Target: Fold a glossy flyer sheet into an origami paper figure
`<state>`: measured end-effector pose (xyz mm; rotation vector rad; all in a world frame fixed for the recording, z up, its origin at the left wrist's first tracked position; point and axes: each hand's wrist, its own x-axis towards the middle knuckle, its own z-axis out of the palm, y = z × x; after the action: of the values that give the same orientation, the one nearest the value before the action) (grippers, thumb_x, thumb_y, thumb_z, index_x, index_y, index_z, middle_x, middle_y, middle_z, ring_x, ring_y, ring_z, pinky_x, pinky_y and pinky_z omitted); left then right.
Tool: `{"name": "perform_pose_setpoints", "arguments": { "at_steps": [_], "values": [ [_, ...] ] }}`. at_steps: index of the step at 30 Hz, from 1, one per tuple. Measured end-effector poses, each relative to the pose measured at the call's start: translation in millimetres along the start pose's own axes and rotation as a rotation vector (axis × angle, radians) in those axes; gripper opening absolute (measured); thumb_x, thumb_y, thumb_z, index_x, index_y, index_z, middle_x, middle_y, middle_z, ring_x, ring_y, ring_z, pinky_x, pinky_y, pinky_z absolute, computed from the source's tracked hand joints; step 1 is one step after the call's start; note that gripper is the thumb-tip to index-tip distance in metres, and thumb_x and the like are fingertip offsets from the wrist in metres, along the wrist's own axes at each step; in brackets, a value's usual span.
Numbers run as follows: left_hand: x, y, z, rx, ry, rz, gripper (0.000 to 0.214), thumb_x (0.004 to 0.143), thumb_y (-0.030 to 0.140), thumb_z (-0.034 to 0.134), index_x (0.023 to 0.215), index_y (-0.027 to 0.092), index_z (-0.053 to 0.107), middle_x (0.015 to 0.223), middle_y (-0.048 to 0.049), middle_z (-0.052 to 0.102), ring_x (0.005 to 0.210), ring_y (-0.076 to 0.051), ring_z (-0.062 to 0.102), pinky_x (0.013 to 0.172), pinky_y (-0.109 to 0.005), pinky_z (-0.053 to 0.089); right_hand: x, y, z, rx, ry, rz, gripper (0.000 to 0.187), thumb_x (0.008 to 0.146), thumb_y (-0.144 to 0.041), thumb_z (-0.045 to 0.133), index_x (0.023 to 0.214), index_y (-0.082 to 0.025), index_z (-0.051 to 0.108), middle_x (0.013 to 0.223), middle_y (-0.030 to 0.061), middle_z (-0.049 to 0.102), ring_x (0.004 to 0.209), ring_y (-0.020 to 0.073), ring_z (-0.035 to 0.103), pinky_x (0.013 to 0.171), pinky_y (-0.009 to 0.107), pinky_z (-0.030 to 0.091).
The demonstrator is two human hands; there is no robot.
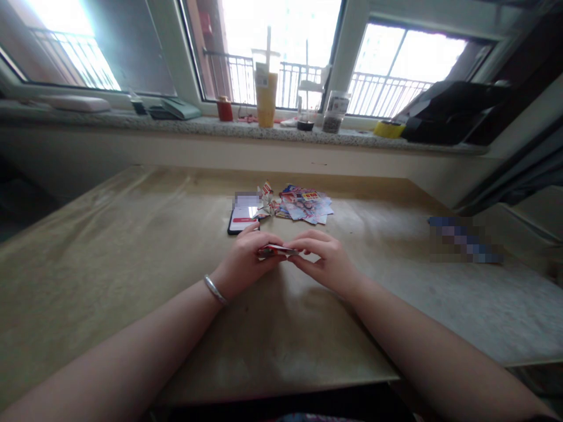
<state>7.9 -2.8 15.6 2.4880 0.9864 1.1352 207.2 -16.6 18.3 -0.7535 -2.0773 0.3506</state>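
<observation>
My left hand point(246, 261), with a silver bracelet point(214, 290) at the wrist, is closed on one end of a small folded piece of printed paper point(278, 250). The fingertips of my right hand point(328, 261) pinch its other end. Red and white print shows on the paper, which is seen nearly edge-on, and the fingers cover both ends. Just beyond my left hand lies a phone point(243, 223) with its screen lit. To its right are several crumpled or folded paper pieces point(267, 205) and a loose pile of colourful printed leaflets point(305, 205).
The tan table point(132, 264) reaches to the wall under the window. A blurred blue item point(466, 240) lies at its right side. On the stone sill point(202, 125) stand a tall cup of yellow drink point(265, 97), a red jar point(224, 109), a yellow roll point(389, 129) and a black bag point(444, 114).
</observation>
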Motion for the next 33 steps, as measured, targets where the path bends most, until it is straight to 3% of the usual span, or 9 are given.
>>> {"name": "perform_pose_setpoints", "arguments": {
  "at_steps": [3, 6, 8, 15, 33],
  "values": [
    [-1.7, -0.1, 1.4, 0.000, 0.027, -0.006, 0.016, 0.079, 0.029, 0.064, 0.091, 0.019, 0.060, 0.083, -0.0015, 0.067, 0.076, -0.017, 0.061, 0.091, -0.042, 0.044, 0.1, 0.2, 1.4, -0.029, 0.033, -0.005, 0.017, 0.084, -0.022, 0.058, 0.098, -0.024, 0.068, 0.089, 0.0042, 0.066, 0.081, 0.0137, 0.061, 0.070, 0.028, 0.052],
    [-3.6, 1.1, 1.0, -0.041, 0.076, 0.033, 0.033, 0.078, 0.029, 0.065, 0.108, 0.020, 0.053, 0.107, -0.0085, 0.064, 0.098, -0.021, 0.059, 0.094, -0.044, 0.043, 0.4, 0.2, 0.7, -0.086, 0.083, 0.009, 0.015, 0.085, -0.022, 0.057, 0.095, -0.024, 0.068, 0.087, 0.0041, 0.066, 0.082, 0.0146, 0.061, 0.073, 0.030, 0.052],
    [-4.1, 2.8, -0.2, -0.061, 0.132, 0.079, 0.032, 0.080, 0.028, 0.064, 0.109, 0.021, 0.053, 0.112, -0.0095, 0.062, 0.106, -0.022, 0.057, 0.099, -0.046, 0.040, 0.6, 0.4, -0.4, -0.142, 0.117, 0.017, 0.015, 0.085, -0.022, 0.057, 0.094, -0.025, 0.069, 0.087, 0.0039, 0.067, 0.083, 0.0151, 0.061, 0.076, 0.031, 0.052],
    [-2.4, 8.3, -3.4, -0.007, 0.247, 0.110, 0.008, 0.082, 0.026, 0.064, 0.089, 0.022, 0.062, 0.090, -0.0026, 0.069, 0.088, -0.017, 0.062, 0.098, -0.043, 0.041, 0.6, 2.1, -2.9, -0.239, 0.134, 0.001, 0.015, 0.085, -0.024, 0.057, 0.095, -0.026, 0.069, 0.088, 0.0037, 0.067, 0.084, 0.0166, 0.060, 0.078, 0.034, 0.049],
    [-0.6, 8.6, -3.8, 0.009, 0.203, 0.159, 0.002, 0.083, 0.024, 0.063, 0.083, 0.022, 0.063, 0.085, -0.0006, 0.071, 0.081, -0.015, 0.064, 0.098, -0.042, 0.040, 0.6, 2.7, -1.5, -0.269, 0.061, -0.022, 0.016, 0.086, -0.024, 0.057, 0.093, -0.026, 0.071, 0.089, 0.0035, 0.068, 0.086, 0.0167, 0.059, 0.079, 0.032, 0.048]
  ]
}}
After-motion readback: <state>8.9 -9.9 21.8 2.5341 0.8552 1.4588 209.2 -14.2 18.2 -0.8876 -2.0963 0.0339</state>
